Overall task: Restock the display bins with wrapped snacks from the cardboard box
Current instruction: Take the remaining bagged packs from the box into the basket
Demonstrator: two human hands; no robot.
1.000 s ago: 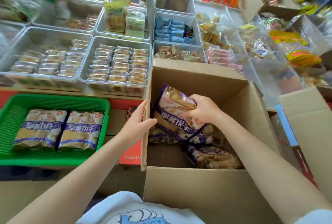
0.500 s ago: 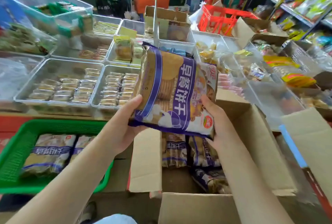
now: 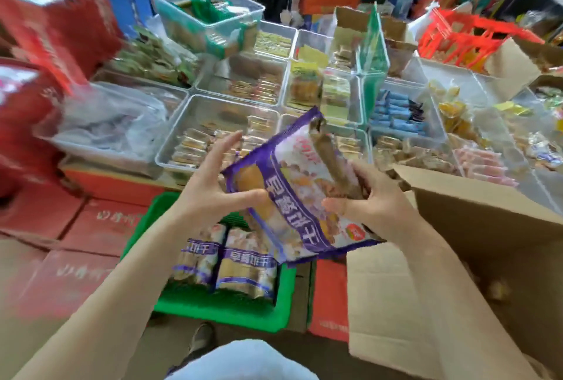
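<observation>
A purple-banded biscuit pack (image 3: 292,193), pinched by the left hand (image 3: 213,184) and gripped by the right hand (image 3: 374,200), is mid-transfer and judged due to be lowered toward seven o'clock into the green basket (image 3: 274,315).

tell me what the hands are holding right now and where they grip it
Both hold one purple-and-white wrapped biscuit packet: the left hand pinches its left edge, the right hand grips its right side, above the green plastic basket.

Snack shop: display bins (image 3: 219,123) of wrapped snacks (image 3: 399,114).
</observation>
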